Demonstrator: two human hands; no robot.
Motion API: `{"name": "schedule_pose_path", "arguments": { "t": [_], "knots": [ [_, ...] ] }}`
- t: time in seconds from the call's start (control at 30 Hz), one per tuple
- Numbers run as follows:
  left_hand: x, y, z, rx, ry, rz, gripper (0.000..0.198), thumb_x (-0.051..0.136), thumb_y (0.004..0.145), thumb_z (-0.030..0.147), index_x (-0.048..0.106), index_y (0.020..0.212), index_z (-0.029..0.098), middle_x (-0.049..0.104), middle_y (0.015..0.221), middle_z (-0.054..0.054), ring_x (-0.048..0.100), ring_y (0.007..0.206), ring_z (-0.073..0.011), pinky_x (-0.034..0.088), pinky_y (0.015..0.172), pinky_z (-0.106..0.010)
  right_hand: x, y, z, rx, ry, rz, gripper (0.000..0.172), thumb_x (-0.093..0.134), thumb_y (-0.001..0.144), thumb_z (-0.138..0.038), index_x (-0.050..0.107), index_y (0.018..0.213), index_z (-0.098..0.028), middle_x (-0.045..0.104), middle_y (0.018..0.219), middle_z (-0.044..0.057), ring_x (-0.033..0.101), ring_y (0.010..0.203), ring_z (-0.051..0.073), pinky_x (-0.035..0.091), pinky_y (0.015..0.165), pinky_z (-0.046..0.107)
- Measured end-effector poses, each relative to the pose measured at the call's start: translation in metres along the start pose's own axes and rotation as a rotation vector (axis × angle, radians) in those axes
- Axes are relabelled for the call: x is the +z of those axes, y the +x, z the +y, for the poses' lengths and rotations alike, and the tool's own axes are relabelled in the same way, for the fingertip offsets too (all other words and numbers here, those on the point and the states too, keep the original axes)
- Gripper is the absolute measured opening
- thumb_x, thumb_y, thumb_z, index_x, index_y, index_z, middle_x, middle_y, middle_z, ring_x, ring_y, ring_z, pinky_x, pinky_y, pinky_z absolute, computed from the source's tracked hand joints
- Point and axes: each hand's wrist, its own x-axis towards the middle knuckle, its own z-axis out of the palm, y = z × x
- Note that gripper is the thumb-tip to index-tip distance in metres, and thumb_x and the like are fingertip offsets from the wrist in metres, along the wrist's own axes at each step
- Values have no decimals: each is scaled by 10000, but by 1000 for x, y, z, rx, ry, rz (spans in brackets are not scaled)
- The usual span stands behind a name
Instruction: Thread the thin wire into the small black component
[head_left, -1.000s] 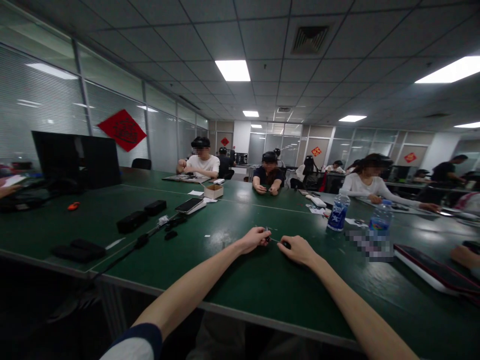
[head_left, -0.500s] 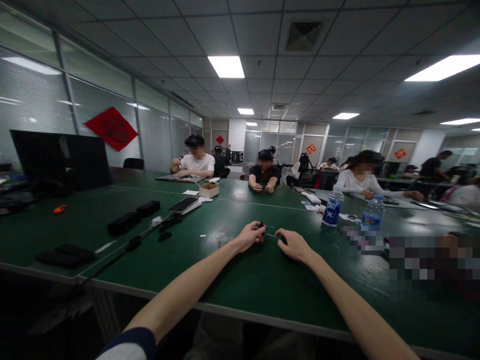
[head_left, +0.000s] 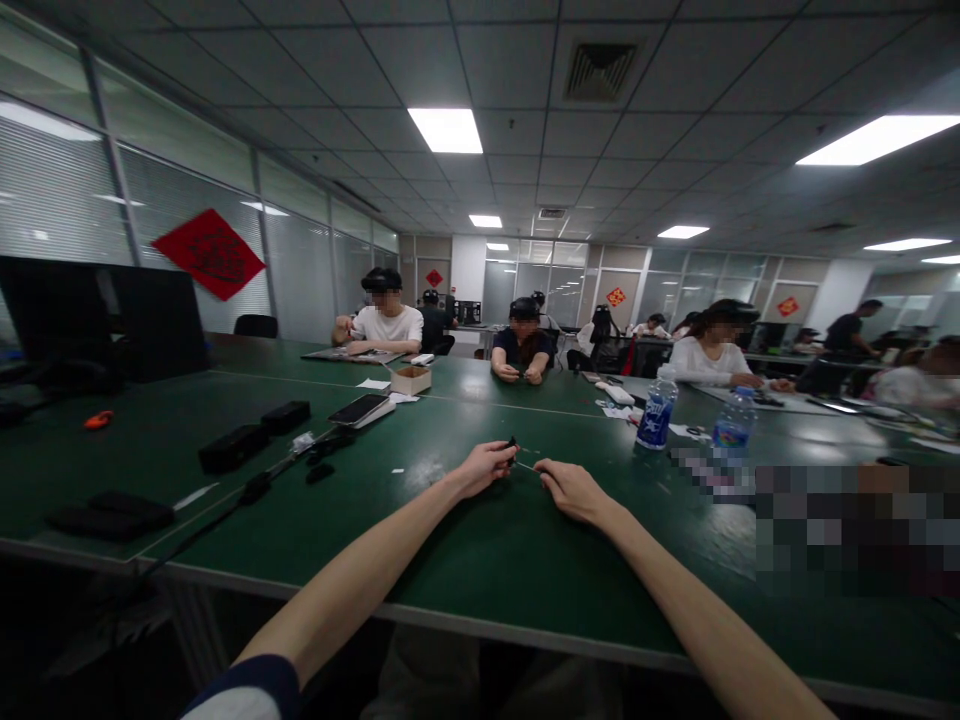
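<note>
Over the green table, my left hand pinches a small black part whose kind I cannot make out. My right hand is closed round a screwdriver, its handle hidden in the fingers. The thin metal shaft points left, its end close to the black part. Whether the tip touches the part, I cannot tell.
Left lie black cases, a cable, a phone and an orange item. An open box is farther back. Two bottles stand right. People sit across the table.
The fingers of my right hand have turned and now cover the dark handle. Both hands appear slightly farther left, as does the whole scene. My left hand still holds the small black part.
</note>
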Motion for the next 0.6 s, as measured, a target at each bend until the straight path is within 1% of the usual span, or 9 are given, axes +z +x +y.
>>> {"name": "schedule_pose_path", "arguments": {
  "t": [0.13, 0.3, 0.47, 0.6],
  "knots": [
    [-8, 1, 0, -48, -3, -53, 301, 706, 727, 297, 649, 948, 102, 575, 738, -35, 495, 565, -60, 413, 557, -201, -1, -1, -1, -45, -31, 20, 307, 379, 928, -298, 537, 1185, -238, 625, 1080, 54, 580, 968, 182, 407, 836, 276],
    [-10, 2, 0, -73, 17, -98, 286, 695, 736, 311, 652, 910, 87, 572, 699, -35, 498, 550, -69, 416, 545, -199, -4, -4, -1, -97, -74, 26, 326, 411, 918, -295, 547, 1209, -235, 627, 1070, 60, 575, 970, 182, 406, 848, 281],
    [-9, 2, 1, -75, 10, -87, 272, 688, 743, 311, 652, 899, 90, 581, 728, -42, 505, 563, -69, 422, 544, -192, -3, -5, -2, -143, -116, 23, 353, 415, 920, -304, 531, 1247, -235, 620, 1043, 71, 581, 919, 182, 416, 811, 275],
    [-9, 1, 2, -81, -12, -64, 262, 675, 756, 303, 648, 922, 102, 583, 738, -44, 506, 564, -73, 436, 553, -202, -1, -4, -5, -136, -147, 30, 365, 403, 926, -314, 508, 1271, -258, 605, 1057, 71, 579, 899, 187, 419, 783, 275]
  ]
}}
